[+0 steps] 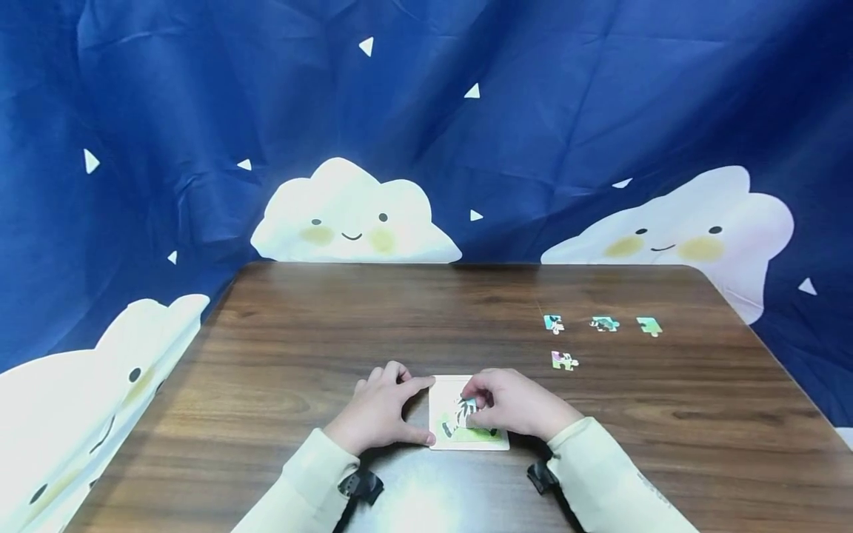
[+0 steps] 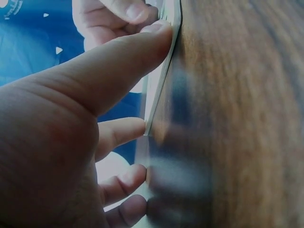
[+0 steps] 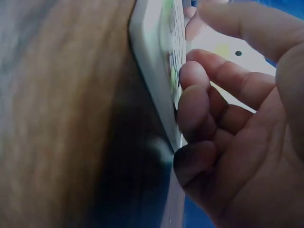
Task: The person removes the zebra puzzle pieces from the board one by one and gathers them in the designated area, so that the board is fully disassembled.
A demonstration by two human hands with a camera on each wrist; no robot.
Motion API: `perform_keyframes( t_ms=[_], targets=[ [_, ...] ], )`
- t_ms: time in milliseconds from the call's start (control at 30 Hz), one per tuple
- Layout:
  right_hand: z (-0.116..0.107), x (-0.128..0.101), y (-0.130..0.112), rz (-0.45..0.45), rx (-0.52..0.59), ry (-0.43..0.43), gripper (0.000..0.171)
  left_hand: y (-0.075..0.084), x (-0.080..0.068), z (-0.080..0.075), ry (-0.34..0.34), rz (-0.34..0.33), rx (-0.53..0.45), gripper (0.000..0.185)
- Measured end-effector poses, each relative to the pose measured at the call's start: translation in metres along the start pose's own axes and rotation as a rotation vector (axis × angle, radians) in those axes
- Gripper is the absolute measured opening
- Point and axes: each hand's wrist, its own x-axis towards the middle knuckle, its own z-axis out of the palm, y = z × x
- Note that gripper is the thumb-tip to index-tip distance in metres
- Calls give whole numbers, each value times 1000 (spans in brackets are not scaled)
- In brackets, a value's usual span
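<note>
A small square puzzle board [image 1: 437, 392] with a pale border and a zebra picture on green lies flat near the table's front. My left hand [image 1: 378, 411] is spread at its left side, thumb at the near corner and index finger at the far one. In the left wrist view the thumb [image 2: 128, 59] presses the board's edge [image 2: 164, 71]. My right hand [image 1: 516, 403] is over the board's right part, thumb and index finger pinching a striped puzzle piece [image 1: 464, 409] on the picture. In the right wrist view, curled fingers [image 3: 194, 108] of that hand lie close to the board [image 3: 149, 61].
Several loose puzzle pieces lie at the right back of the brown wooden table [image 1: 373, 318]: a blue one [image 1: 553, 323], a teal one [image 1: 605, 324], a green one [image 1: 649, 326] and a pink-green one [image 1: 564, 360]. A blue cloud-printed curtain [image 1: 426, 133] hangs behind.
</note>
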Motion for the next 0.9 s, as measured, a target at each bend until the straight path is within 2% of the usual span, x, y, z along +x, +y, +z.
perform_keyframes(
  t_ms=[200,433,900],
  targets=[
    [8,5,-6,13,-53,6,25,-5,-2,3,4,-9,-21,85],
    [8,5,-7,88,-62,34,27,-6,-1,6,6,-4,-18,85],
    [6,4,1,39,2,42,28,-3,-1,1,5,0,14,85]
  ],
)
